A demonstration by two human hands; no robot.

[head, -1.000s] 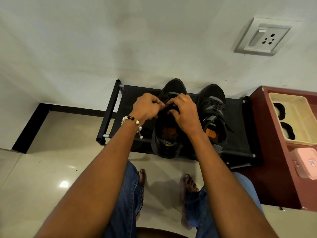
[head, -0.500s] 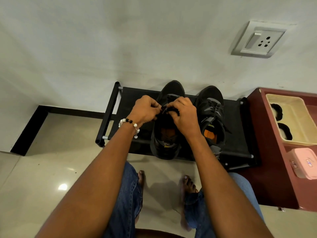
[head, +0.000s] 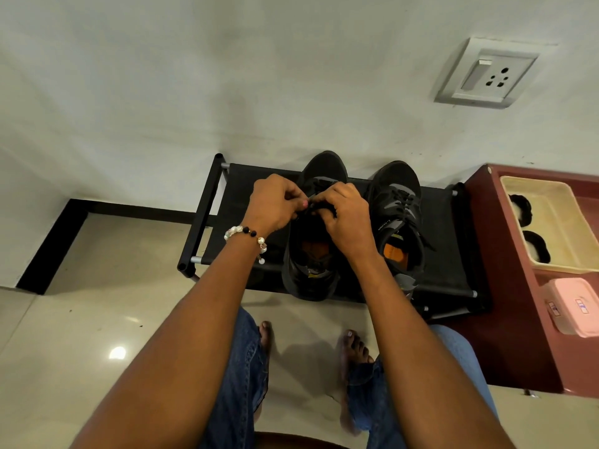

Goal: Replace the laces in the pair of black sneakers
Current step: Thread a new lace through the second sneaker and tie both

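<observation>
Two black sneakers stand side by side on a low black rack (head: 227, 202), toes toward the wall. The left sneaker (head: 311, 270) sits near the rack's middle; the right sneaker (head: 400, 218) stands just beside it, toward the rack's far end, with its lace threaded and an orange insole showing.

Both hands meet over the left sneaker's throat. The left hand (head: 275, 202) has its fingers curled in, thumb and fingertips pinching a black lace (head: 319, 207) at the eyelets. The right hand (head: 348, 212) is curled too, its fingertips gripping the same lace from the other side; the two sets of fingertips nearly touch. The lace is mostly hidden under the fingers, so how far it is threaded cannot be told.

A bead bracelet (head: 246, 236) circles the left wrist.

Against the rack's right end stands a maroon cabinet (head: 505, 254), carrying a cream tray (head: 570, 267) and a pink box (head: 573, 306). A socket plate (head: 486, 72) is on the wall above the rack. In front of the rack, bare feet and jeans show on the tiled floor.
</observation>
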